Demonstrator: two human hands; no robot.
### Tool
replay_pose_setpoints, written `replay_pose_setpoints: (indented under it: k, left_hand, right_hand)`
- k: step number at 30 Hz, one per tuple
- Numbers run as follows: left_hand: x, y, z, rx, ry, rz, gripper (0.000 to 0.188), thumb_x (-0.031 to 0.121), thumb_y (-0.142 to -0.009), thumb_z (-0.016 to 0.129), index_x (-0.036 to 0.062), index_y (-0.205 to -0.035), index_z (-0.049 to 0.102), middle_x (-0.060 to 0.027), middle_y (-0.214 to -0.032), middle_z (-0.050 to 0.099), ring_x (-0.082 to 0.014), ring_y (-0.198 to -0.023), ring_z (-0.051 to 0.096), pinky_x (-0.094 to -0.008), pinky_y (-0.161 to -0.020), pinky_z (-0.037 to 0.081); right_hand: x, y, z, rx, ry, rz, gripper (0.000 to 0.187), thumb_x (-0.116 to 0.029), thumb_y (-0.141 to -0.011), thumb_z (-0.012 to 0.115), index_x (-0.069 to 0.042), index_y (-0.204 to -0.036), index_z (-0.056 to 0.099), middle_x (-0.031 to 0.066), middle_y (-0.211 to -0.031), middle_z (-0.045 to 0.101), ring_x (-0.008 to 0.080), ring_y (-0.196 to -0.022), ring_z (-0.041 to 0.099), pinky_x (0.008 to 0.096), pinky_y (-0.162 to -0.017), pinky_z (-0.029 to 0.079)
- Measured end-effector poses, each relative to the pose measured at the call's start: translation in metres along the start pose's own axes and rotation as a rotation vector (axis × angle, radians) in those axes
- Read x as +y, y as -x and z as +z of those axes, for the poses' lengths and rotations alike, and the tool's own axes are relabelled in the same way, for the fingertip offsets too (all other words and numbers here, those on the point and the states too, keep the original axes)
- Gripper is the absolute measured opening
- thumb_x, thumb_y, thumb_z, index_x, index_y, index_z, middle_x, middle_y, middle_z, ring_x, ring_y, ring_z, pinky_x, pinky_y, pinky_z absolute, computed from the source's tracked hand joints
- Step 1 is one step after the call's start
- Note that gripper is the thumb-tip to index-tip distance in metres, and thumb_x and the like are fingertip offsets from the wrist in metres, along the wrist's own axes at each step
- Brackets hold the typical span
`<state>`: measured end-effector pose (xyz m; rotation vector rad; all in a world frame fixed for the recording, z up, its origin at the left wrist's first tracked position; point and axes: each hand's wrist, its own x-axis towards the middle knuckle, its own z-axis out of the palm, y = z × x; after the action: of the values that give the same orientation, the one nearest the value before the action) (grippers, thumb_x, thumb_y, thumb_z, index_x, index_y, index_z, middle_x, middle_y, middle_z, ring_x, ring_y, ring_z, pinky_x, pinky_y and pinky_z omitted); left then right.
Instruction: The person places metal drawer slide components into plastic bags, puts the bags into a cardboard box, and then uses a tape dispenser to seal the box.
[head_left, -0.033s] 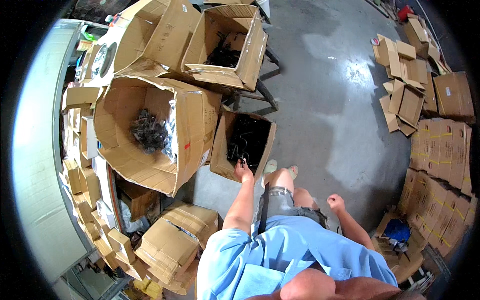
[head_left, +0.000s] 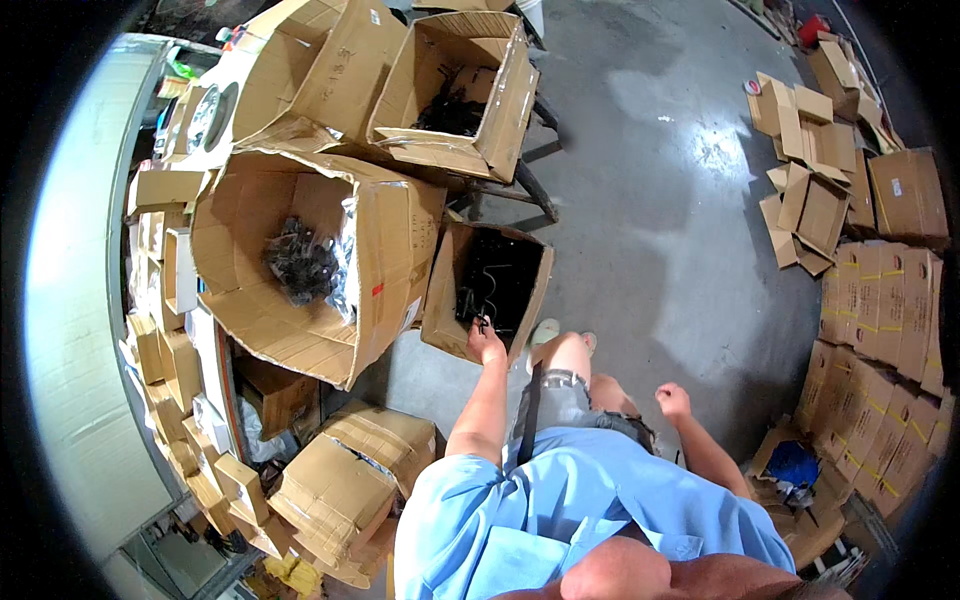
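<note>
Black piece at one carton sits in left grip (right hand loosely clenched).

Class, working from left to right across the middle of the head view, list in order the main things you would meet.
Pale panel → large open carton → left hand → pale footwear → right hand → stacked cartons with yellow bands.

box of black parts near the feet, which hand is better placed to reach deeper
Probably the left hand: it is at the near edge of the box, apparently holding a small black piece. The right hand is off to the right, away from it.
</note>
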<state>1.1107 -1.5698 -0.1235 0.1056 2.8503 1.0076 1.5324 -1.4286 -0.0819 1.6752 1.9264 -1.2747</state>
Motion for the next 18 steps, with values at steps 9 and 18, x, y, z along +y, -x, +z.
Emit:
replay_pose_setpoints:
  k: [9, 18]
  left_hand:
    - [0.030, -0.029, -0.038, 0.095, 1.169, -0.673, 0.019, 0.026, -0.092, 0.056, 0.0083, -0.096, 0.061, -0.0028, -0.076, 0.062, -0.0092, -0.056, 0.052, -0.0220, -0.045, 0.037]
    - [0.035, -0.035, -0.053, 0.088, 1.822, -0.783, 0.013, 0.025, -0.092, 0.054, 0.0163, -0.098, 0.061, 0.0074, -0.066, 0.042, -0.0042, -0.047, 0.030, -0.0164, -0.041, 0.024]
  right_hand:
    - [-0.174, -0.103, -0.062, -0.043, -0.094, -0.271, 0.022, -0.020, -0.080, 0.062, -0.005, -0.095, 0.064, 0.0127, -0.088, 0.067, 0.0248, -0.085, 0.065, 0.0342, -0.076, 0.050]
    - [-0.312, -0.184, -0.136, -0.253, 0.286, -0.565, 0.026, -0.023, -0.078, 0.064, -0.005, -0.096, 0.064, 0.0118, -0.087, 0.067, 0.0242, -0.082, 0.064, 0.0335, -0.075, 0.050]
